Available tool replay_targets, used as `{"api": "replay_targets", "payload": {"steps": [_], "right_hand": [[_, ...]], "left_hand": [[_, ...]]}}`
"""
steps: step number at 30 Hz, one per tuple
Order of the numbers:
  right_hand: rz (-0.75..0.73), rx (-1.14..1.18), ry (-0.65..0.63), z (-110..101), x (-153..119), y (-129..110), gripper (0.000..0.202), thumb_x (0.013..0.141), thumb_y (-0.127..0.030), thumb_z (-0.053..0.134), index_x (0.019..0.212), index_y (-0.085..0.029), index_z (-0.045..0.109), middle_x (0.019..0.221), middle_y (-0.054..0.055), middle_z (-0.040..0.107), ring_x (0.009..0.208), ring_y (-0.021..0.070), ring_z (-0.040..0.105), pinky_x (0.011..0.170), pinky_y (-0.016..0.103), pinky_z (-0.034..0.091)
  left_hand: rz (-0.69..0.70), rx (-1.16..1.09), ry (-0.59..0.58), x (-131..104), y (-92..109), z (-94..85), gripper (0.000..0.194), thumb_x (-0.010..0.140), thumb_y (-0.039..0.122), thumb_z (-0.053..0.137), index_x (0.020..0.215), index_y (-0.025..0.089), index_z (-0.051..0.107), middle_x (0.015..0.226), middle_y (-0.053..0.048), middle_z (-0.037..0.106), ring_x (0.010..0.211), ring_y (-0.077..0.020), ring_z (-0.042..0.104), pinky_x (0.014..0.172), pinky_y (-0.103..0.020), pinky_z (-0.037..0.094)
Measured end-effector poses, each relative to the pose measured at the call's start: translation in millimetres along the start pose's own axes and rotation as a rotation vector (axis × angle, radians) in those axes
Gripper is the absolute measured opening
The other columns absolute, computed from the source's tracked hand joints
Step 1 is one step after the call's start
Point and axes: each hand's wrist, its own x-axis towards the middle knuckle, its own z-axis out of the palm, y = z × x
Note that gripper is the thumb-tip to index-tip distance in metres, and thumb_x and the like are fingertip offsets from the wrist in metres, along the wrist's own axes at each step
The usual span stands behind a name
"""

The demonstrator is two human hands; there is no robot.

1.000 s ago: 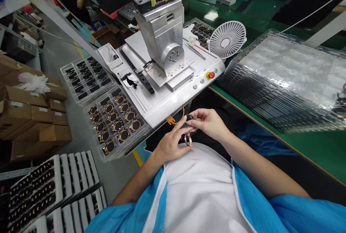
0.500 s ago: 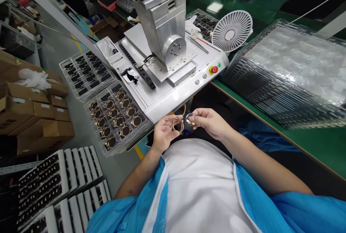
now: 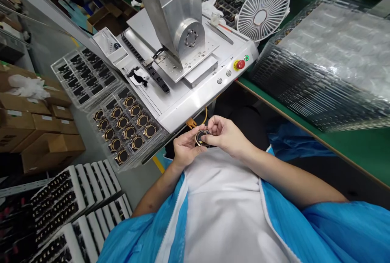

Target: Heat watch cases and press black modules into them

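Gold-rimmed disc [image 3: 200, 138], held between both hands
My left hand [image 3: 186, 147] pinches its rim; my right hand [image 3: 227, 136] grips narrowly opposite.

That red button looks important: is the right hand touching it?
Apart: the head view shows a clear gap between the right hand and red button.

The machine [image 3: 179, 104] stands between the trays [image 3: 126, 127] on its left and the stacked trays [image 3: 329, 64] on its right; the fan [image 3: 263, 11] sits beside it.
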Motion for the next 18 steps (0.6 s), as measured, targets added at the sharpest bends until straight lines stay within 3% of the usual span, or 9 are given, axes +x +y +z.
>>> {"api": "replay_targets", "payload": {"steps": [12,18], "right_hand": [[-0.009,-0.074,-0.021,1.6,-0.9,-0.8,0.035,0.06,-0.024,0.074,0.084,-0.025,0.048,0.059,-0.012,0.062,0.049,0.0095,0.059,0.048,0.023,0.042],[-0.013,-0.041,-0.022,0.5,0.7,-0.5,0.036,0.059,-0.021,0.075,0.083,-0.024,0.048,0.06,-0.011,0.064,0.05,0.0094,0.06,0.048,0.022,0.044]], "left_hand": [[-0.041,0.011,-0.02,-4.5,-2.6,-3.2,0.069,0.057,0.023,0.104,0.12,0.037,0.081,0.124,-0.001,0.083,0.111,-0.0262,0.081,0.103,-0.044,0.066],[-0.001,0.0,-0.026,-2.2,-1.2,0.3,0.067,0.058,0.022,0.103,0.119,0.037,0.081,0.123,0.0,0.083,0.108,-0.0234,0.082,0.1,-0.037,0.067]]}}
